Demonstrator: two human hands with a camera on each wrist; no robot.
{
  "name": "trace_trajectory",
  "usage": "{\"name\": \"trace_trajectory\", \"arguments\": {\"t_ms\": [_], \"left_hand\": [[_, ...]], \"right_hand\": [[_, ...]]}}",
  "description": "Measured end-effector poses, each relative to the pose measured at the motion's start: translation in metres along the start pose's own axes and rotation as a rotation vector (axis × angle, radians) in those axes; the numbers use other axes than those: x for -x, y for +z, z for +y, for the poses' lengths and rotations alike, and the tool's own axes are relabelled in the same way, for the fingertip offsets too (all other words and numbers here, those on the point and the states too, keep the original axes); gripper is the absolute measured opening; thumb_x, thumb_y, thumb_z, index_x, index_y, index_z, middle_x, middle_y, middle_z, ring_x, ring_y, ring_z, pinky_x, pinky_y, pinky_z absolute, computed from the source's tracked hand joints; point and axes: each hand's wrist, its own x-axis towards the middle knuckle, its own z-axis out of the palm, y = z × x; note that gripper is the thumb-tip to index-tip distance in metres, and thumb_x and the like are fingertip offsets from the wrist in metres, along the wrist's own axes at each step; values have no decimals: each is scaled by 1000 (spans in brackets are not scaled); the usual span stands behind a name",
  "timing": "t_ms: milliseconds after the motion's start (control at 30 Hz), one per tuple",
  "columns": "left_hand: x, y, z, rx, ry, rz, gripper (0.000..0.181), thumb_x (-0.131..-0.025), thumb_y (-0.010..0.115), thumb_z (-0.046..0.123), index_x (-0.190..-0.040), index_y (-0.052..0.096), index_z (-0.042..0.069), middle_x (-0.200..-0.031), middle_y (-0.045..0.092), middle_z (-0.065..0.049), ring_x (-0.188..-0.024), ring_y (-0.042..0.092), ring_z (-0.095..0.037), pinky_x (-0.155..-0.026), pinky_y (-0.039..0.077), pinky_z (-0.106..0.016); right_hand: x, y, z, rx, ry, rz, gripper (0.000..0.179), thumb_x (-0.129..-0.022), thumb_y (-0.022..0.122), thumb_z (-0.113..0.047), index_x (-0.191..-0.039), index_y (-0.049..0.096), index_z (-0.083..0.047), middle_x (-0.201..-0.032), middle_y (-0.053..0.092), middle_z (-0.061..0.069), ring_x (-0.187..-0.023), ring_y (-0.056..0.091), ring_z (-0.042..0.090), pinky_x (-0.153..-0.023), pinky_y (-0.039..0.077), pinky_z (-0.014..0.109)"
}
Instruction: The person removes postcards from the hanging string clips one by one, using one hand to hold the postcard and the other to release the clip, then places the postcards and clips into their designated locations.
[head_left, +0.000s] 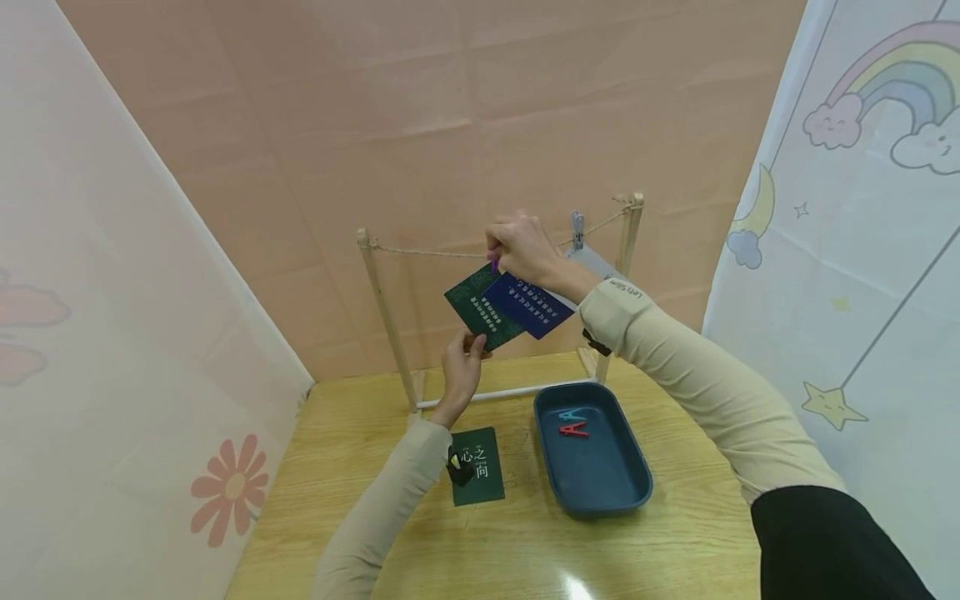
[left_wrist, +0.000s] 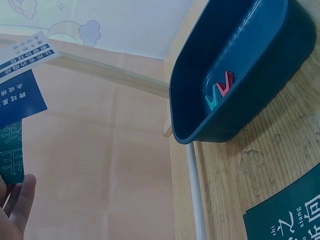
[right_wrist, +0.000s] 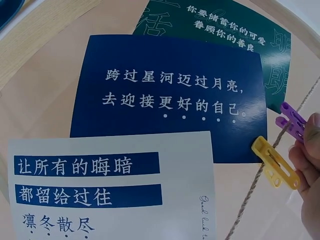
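Note:
My left hand (head_left: pixel 461 367) pinches the lower edge of a green card (head_left: pixel 480 304) with printed text. Up at the rope (head_left: pixel 427 252), my right hand (head_left: pixel 523 246) grips a purple clothespin (right_wrist: pixel 294 121) beside that card's upper corner. Whether the purple clothespin bites the card cannot be told. A dark blue card (right_wrist: pixel 170 95) overlaps the green one in view, held to the rope by a yellow clothespin (right_wrist: pixel 275 162) close to my right fingers. Farther right, a white card (right_wrist: pixel 110 190) with blue bands hangs under a grey clothespin (head_left: pixel 577 229).
The rope runs between two wooden posts (head_left: pixel 388 325) joined below by a white rod (head_left: pixel 510 392). On the wooden table (head_left: pixel 337 467) stands a dark blue tray (head_left: pixel 637 487) with a red clothespin (head_left: pixel 573 430) and a light blue clothespin (head_left: pixel 572 414). Another green card (head_left: pixel 480 483) lies left of it.

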Motion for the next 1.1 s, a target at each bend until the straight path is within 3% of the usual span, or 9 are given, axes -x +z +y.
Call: {"name": "trace_trajectory", "arguments": {"t_ms": [267,567,833,1100], "left_hand": [[2,-2,0,-23,-16,-15,16,-101,56,4,-89,57,-7,-82,59,-21,-77,69,-40,-74,62,-41],[0,-5,2,-6,4,-8,16,-100,56,4,-91,57,-9,-82,59,-22,-75,69,-38,-74,60,-52],[1,-8,2,-58,-24,0,15,-100,56,6,-91,59,-5,-82,60,-18,-75,70,-31,-71,62,-32],[1,-8,1,11,-28,-11,14,-100,56,3,-94,59,-9,-84,59,-23,-80,66,-50,-77,58,-56]], "right_hand": [[0,-1,0,21,-20,62,19,-87,71,3,-72,62,-4,-74,62,10,-65,52,24,-67,39,37],[1,-2,2,16,-44,117,19,-83,73,5,-72,61,-3,-76,61,10,-68,52,26,-68,40,40],[4,-3,2,-14,-84,146,14,-85,70,7,-77,62,-1,-82,59,11,-73,55,28,-73,43,44],[6,-6,0,-38,-74,124,12,-84,61,13,-88,63,2,-87,57,14,-77,51,28,-71,37,42]]}}
